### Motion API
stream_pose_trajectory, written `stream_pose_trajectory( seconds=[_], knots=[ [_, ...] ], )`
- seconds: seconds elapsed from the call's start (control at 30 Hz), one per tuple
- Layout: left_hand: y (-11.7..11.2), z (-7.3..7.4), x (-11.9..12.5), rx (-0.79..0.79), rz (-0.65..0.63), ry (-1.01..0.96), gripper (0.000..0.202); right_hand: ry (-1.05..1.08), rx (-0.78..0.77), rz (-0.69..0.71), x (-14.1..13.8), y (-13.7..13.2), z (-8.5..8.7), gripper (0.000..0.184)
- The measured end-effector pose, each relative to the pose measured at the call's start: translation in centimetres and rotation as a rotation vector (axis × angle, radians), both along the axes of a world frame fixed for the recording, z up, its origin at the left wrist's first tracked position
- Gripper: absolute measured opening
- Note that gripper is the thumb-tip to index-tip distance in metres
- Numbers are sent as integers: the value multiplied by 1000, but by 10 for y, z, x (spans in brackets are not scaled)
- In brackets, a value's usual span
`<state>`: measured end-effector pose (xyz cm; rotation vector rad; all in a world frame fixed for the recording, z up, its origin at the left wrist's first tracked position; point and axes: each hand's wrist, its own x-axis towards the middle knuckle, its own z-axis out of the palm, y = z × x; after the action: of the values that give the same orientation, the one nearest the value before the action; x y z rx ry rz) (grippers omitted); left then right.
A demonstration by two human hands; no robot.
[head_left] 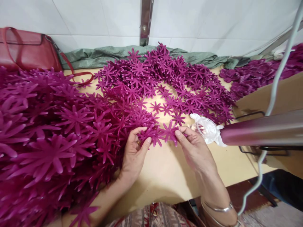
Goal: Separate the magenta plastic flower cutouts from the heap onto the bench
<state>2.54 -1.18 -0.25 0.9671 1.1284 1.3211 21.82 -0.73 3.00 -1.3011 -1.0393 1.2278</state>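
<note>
My left hand [136,151] pinches some magenta star-shaped petal pieces [155,136] between thumb and fingers. Just to its right, my right hand [193,146] grips a single magenta petal piece [169,130] by its edge, thumb on top. The two lots of petals sit side by side above the table [165,170], almost touching. A large heap of the same petal pieces [54,148] fills the left side, close against my left forearm. Beyond my hands lies a second pile [139,67], with a few loose pieces in front of it.
At the back left stands a red handbag [35,50]. Green cloth [90,56] runs along the wall. On the right are a metallic tube [260,129], a crumpled white plastic piece [205,127], a hanging grey cable [274,91] and more purple petals [255,75].
</note>
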Motion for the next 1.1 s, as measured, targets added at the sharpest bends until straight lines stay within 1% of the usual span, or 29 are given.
stream_pose_trajectory(
  seconds=[0.1,0.2,0.33,0.43,0.5,0.6,0.73,0.83,0.9,1.0,1.07,1.1],
  knots=[
    [-3,2,-2,43,-44,114,29,54,5,-55,-10,-2,0,17],
    [-4,5,-5,30,-118,156,23,72,-16,-32,-23,-4,6,16],
    [-2,10,-6,-68,-158,46,25,-13,-33,47,-38,-5,11,13],
    [1,10,-4,-96,-126,6,22,-57,-24,79,-43,-6,11,12],
    [1,10,-2,-98,-88,28,19,-64,-10,90,-42,-6,10,12],
    [1,11,-1,-111,-55,53,14,-27,7,47,-39,-6,10,15],
    [2,12,-2,-128,-51,60,13,13,20,-62,-31,-4,7,15],
    [3,12,-2,-125,-37,46,13,75,51,-196,-25,-2,7,13],
    [3,12,-1,-125,-33,29,15,124,72,-243,-22,0,9,11],
    [2,12,1,-129,-30,-8,19,229,50,-202,-20,4,13,14],
    [1,12,2,-127,-43,-31,21,302,-7,-172,-22,6,15,25],
    [0,12,2,-124,-51,-41,22,324,-37,-165,-23,7,17,33]
  ],
)
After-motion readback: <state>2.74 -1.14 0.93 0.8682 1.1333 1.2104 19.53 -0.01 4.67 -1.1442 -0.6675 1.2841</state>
